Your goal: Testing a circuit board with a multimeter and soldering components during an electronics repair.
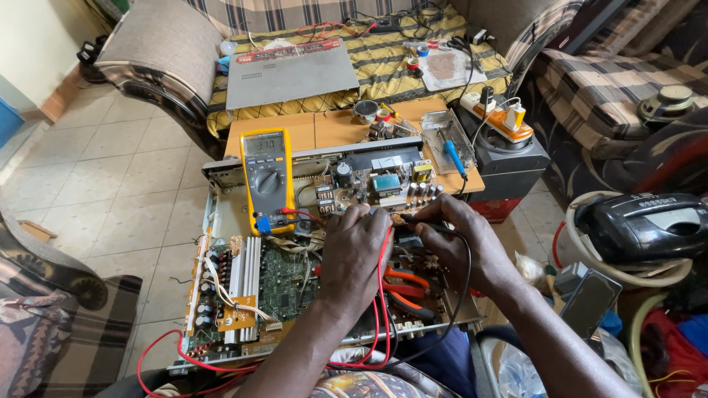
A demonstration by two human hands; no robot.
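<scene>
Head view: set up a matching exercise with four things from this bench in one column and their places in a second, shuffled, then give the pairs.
Things:
1. yellow multimeter
2. orange-handled pliers
3. blue-handled soldering iron
4. grey metal cover

Places:
A. on the sofa cushion behind the wooden table
B. propped on the open chassis, left of the left hand
C. on the table's right end, by the wire stand
D. inside the chassis, under the right hand

Pairs: 1-B, 2-D, 3-C, 4-A
</scene>
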